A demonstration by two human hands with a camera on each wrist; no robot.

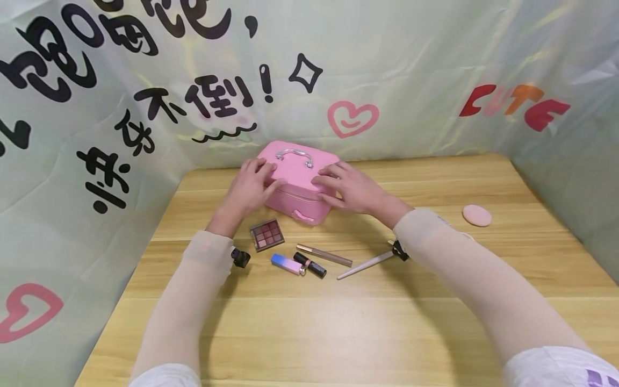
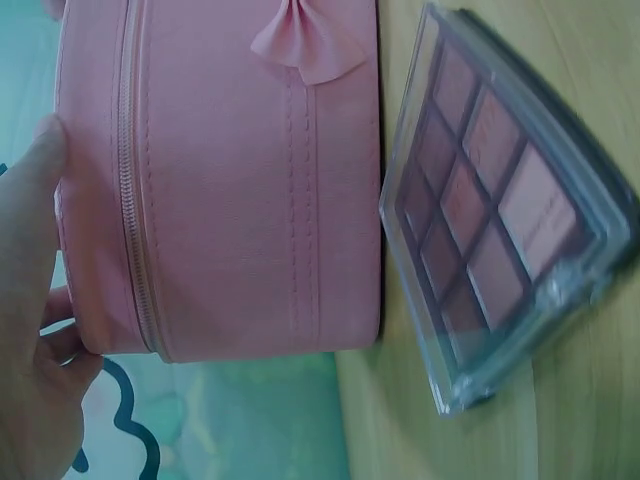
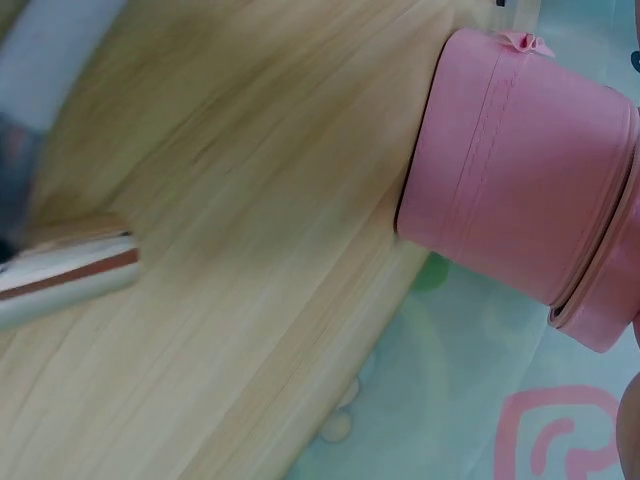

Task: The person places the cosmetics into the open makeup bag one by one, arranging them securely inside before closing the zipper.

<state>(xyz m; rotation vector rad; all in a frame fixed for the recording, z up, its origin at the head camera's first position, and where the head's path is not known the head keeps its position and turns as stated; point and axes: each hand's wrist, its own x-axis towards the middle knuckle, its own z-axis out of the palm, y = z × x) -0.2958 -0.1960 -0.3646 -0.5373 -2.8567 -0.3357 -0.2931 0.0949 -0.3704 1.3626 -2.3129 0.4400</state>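
Observation:
A pink cosmetic case with a silver handle on its lid stands at the back of the table, a small bow on its front. The lid is down, and the zipper shows beneath its rim. My left hand holds the lid at its left side, the thumb along the front edge. Across from it my right hand grips the lid's right edge with bent fingers. In the right wrist view that hand is mostly out of frame.
An eyeshadow palette lies in front of the case. Nearby are a blue-and-purple tube, a black lipstick, a brown slim tube and a pale slim stick. A round pink puff sits far right. Printed fabric walls border the table.

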